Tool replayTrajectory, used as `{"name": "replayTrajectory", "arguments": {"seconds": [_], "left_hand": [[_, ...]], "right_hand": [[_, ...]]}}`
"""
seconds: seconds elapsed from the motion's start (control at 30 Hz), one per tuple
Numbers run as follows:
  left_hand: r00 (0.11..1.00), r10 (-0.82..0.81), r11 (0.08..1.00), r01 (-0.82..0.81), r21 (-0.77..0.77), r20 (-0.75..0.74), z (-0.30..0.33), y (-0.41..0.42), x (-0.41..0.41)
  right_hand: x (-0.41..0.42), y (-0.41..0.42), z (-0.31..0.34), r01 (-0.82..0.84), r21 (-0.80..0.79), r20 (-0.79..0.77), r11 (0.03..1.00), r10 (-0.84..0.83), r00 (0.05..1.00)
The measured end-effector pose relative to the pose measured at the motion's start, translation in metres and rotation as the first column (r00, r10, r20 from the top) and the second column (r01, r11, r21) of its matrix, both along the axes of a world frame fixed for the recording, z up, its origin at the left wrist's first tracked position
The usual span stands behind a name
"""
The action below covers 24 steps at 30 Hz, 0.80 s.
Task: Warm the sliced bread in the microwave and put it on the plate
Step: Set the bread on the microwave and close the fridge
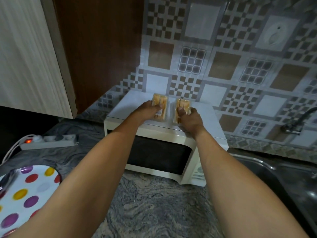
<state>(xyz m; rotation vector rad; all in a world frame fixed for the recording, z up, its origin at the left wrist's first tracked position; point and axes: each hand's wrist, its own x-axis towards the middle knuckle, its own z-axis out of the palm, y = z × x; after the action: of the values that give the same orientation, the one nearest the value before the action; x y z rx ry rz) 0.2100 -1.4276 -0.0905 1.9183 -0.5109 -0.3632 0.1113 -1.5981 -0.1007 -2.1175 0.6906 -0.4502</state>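
Item: microwave (159,152), cream body, dark door closed, standing on a marbled grey surface (154,212) against a tiled wall. Its flat top serves as a shelf.

Item: two clear packs of sliced bread, side by side and just apart on the microwave's top, toward the back. Left pack (160,107) carries a small label; right pack (182,109) shows slices standing on edge.

Item: left hand (147,111), fingers curled around the near end of the left pack, gripping it. Right hand (190,120), thumb and fingers closed on the near end of the right pack. Both arms reach out over the closed door, likely to bring the packs down so the bread can be unwrapped.

Item: plate (27,194), white with coloured dots, near left on the surface, bare of bread. It lies within easy reach of the microwave, probably set ready for the warmed slices.

Item: power strip (49,140), red switch lit, left of the microwave.

Status: warming judged not yet begun.
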Motion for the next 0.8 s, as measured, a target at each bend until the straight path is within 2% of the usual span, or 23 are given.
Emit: {"name": "replayTrajectory", "arguments": {"seconds": [0.13,0.23,0.37,0.43,0.5,0.57,0.67,0.73,0.8], "left_hand": [[0.999,0.032,0.999,-0.032,0.022,0.011,0.000,0.003,-0.002],[0.991,0.131,0.991,-0.132,0.030,0.023,-0.001,0.010,-0.010],[0.961,0.277,0.948,-0.270,-0.170,0.017,-0.009,0.019,-0.025],[0.950,0.304,0.938,-0.286,-0.194,0.072,-0.012,0.029,-0.037],[0.938,0.282,0.958,-0.264,-0.114,0.199,-0.017,0.042,-0.052],[0.907,0.222,0.970,-0.243,0.015,0.357,-0.025,0.062,-0.065],[0.890,0.177,0.955,-0.259,0.147,0.421,-0.040,0.106,-0.074],[0.882,0.177,0.927,-0.298,0.227,0.436,-0.042,0.151,-0.085],[0.831,0.149,0.885,-0.354,0.302,0.536,-0.041,0.205,-0.099]], "right_hand": [[0.003,-0.001,-0.003,0.008,-0.016,-0.009,1.000,-0.008,1.000],[0.003,-0.001,-0.004,0.007,-0.012,-0.015,1.000,-0.007,1.000],[-0.006,0.002,-0.001,0.072,0.080,0.100,0.994,-0.080,0.992],[-0.015,0.012,-0.002,0.141,0.041,0.180,0.989,-0.146,0.973],[-0.029,0.030,-0.004,0.205,-0.125,0.246,0.971,-0.170,0.954],[-0.040,0.048,-0.008,0.214,-0.312,0.298,0.926,-0.118,0.947],[-0.046,0.078,-0.015,0.166,-0.487,0.321,0.858,-0.001,0.947],[-0.045,0.111,-0.019,0.149,-0.534,0.310,0.832,0.029,0.950],[-0.044,0.155,-0.021,0.105,-0.499,0.267,0.860,0.038,0.963]]}}
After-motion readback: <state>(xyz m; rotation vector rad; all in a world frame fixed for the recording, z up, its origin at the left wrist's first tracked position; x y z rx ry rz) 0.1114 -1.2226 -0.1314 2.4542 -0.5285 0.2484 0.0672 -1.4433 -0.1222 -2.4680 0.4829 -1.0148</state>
